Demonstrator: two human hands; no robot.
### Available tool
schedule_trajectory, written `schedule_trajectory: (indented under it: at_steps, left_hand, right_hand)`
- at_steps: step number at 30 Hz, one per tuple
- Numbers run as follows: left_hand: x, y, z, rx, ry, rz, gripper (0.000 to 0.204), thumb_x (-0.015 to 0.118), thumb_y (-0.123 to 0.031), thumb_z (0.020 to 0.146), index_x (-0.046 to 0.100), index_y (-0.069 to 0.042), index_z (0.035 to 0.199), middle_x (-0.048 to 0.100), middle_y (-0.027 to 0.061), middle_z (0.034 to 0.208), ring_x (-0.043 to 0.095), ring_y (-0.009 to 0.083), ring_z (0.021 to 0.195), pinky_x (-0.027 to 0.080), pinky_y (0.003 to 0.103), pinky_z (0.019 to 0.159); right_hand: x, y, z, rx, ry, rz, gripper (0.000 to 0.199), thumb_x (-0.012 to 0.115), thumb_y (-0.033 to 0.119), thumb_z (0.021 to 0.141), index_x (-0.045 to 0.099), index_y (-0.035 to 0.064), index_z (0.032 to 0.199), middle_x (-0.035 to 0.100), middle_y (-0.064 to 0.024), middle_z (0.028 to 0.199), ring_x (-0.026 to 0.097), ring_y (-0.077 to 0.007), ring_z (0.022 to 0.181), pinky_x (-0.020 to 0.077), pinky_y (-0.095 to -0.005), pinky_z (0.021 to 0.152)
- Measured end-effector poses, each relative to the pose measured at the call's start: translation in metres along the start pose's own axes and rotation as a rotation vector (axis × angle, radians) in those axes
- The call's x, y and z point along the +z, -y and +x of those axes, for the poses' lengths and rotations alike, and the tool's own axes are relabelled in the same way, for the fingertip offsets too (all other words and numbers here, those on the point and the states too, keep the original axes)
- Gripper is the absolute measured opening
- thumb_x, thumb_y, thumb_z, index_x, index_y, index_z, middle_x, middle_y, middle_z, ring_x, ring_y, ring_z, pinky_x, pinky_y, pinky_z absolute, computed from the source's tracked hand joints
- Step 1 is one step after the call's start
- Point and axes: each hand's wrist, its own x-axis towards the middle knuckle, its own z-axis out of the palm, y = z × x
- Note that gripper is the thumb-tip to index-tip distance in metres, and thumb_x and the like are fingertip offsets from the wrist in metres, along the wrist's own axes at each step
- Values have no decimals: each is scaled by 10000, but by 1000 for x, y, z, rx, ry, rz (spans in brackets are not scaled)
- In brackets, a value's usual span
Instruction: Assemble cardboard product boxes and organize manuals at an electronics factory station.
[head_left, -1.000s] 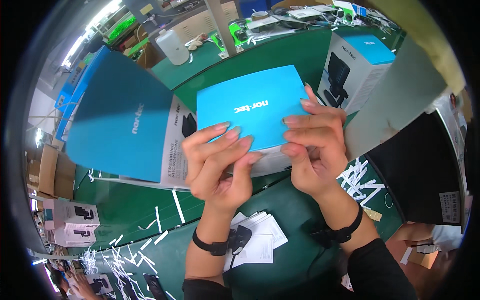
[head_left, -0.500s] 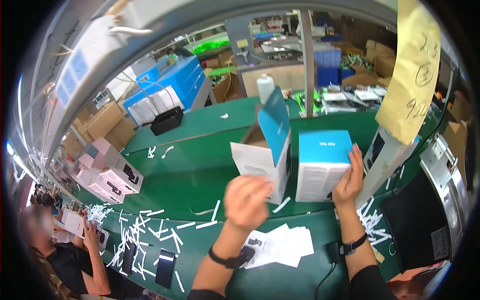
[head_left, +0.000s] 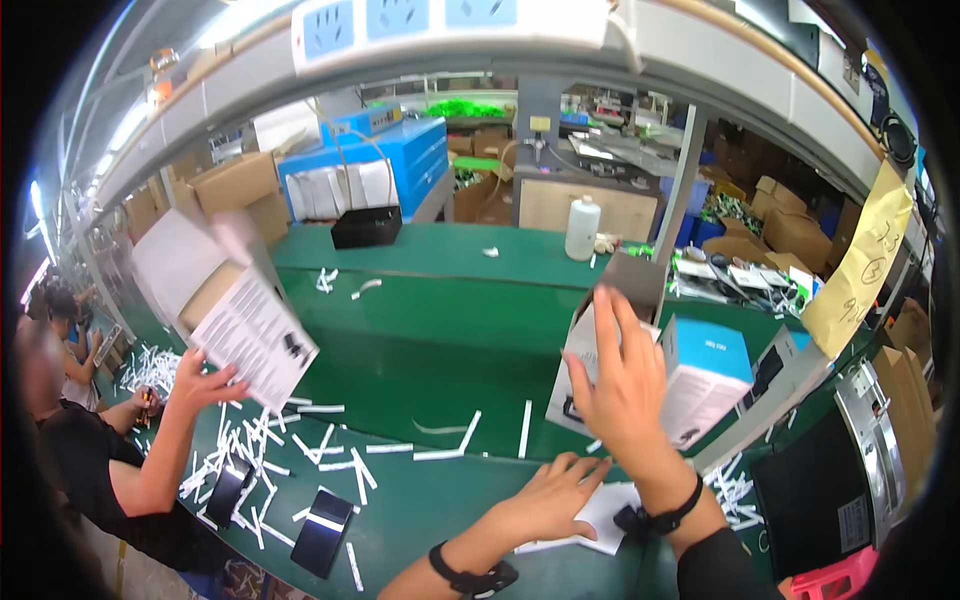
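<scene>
My left hand (head_left: 555,497) rests low over a stack of white printed sheets (head_left: 610,512), fingers spread and touching the top ones. Raised in front of an open white carton (head_left: 575,385) is my right hand (head_left: 622,385), fingers stretched out and thumb apart. It covers much of that carton, so I cannot tell whether it presses on it. The carton's upright flap (head_left: 638,275) shows behind my fingertips. Just right of it stands a closed carton (head_left: 708,350) with a blue top and white sides.
At left a co-worker's hand (head_left: 205,385) holds an open white carton (head_left: 255,335). White paper strips (head_left: 250,455) and a dark phone-like slab (head_left: 322,533) lie on the green bench. A white bottle (head_left: 582,228) stands behind, a metal post (head_left: 680,185) and yellow paper tag (head_left: 865,265) at right.
My left hand has dropped from the open carton to the sheets. My right hand has left the closed carton for the open one. The co-worker has lifted a carton; the view has swung left.
</scene>
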Motion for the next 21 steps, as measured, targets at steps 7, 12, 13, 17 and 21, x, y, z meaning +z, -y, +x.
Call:
schedule_trajectory:
  at_steps: [7,12,13,17,21]
  left_hand:
    - [21,15,19,-179,195,127,597,882,-219,667,632,-29,1175,613,119,1139,592,344,1085,510,468,879]
    - [10,17,16,-200,88,133,489,873,-190,673,656,-46,1087,634,111,1055,638,337,1016,528,457,840]
    - [7,20,14,-236,111,94,492,873,-188,672,662,-53,1096,639,115,1034,650,339,997,534,454,826]
    - [-34,3,3,-181,183,38,371,808,-130,763,685,-57,1106,654,128,1023,662,348,955,547,428,841]
    - [-76,-15,-1,-161,-120,-99,312,759,-78,842,657,-30,1133,677,97,1030,679,285,945,535,363,873]
  right_hand:
    - [7,-34,9,112,52,-5,575,865,440,712,605,31,1022,572,-143,963,635,-344,831,509,-414,655]
    - [-10,-88,-13,266,32,273,294,805,101,765,550,24,888,549,-108,911,552,-231,752,471,-316,642]
    - [-8,-94,-16,274,9,263,294,805,101,765,550,24,888,549,-108,911,552,-231,752,471,-316,642]
    - [-4,-122,-33,121,-158,578,330,699,-32,800,539,47,1078,555,-129,1171,513,-172,804,472,-275,719]
    - [18,-142,-57,437,-254,1005,644,693,-64,813,425,65,1385,473,-89,1346,494,-121,832,483,-273,756]
